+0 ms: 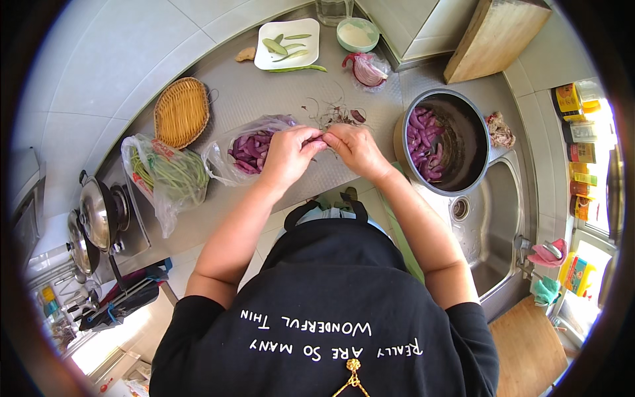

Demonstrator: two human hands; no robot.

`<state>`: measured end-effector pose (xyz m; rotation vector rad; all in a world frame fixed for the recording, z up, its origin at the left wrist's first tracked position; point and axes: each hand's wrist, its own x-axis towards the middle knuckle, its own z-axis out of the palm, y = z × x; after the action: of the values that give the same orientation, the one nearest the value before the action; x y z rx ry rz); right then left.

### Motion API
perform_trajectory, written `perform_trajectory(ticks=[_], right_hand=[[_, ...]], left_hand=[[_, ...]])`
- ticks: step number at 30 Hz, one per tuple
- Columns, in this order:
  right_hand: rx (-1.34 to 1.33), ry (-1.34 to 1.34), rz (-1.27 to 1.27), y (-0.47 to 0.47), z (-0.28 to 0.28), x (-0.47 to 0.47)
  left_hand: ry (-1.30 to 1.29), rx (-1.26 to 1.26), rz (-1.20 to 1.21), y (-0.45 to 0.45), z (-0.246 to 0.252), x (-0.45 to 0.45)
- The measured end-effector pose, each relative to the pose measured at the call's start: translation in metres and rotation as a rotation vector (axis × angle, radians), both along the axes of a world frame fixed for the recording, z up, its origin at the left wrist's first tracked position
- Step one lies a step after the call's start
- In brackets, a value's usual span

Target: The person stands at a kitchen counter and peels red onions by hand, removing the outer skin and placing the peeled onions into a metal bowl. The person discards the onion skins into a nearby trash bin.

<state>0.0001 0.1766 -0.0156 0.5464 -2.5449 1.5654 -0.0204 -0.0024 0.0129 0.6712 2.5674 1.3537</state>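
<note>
My left hand point(290, 155) and my right hand point(358, 150) meet over the counter, fingertips pinched on one small purple bean pod point(322, 140), mostly hidden by the fingers. Just beside my left hand lies an open clear plastic bag point(217, 155) with many purple bean pods point(252, 150) inside. Beyond my right hand is a small heap of thin stringy trimmings point(337, 115), with a dark pod piece point(357, 116) at its edge. To the right stands a deep dark pot point(464, 134), more purple pods point(422, 139) gathered along its left side.
Left are a wicker basket point(181, 113) and a bag of long green beans point(171, 168). At the back sit a white plate point(287, 57) with green pods, ginger point(245, 54), a bowl of white contents point(357, 34) and a wrapped cut red onion point(368, 70). The pot overhangs a steel sink point(488, 233).
</note>
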Motion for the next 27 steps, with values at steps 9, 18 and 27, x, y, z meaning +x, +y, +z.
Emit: perform_trajectory(ticks=[9, 18, 27], right_hand=[[-0.237, -0.197, -0.198, -0.019, -0.015, 0.009], [-0.785, -0.483, -0.274, -0.036, -0.045, 0.004], [-0.294, -0.625, -0.412, 0.021, -0.086, -0.016]], left_hand=[[-0.022, 0.220, 0.316, 0.015, -0.026, 0.019], [-0.359, 0.672, 0.508, 0.027, -0.045, 0.022], [-0.307, 0.927, 0.370, -0.013, -0.040, 0.001]])
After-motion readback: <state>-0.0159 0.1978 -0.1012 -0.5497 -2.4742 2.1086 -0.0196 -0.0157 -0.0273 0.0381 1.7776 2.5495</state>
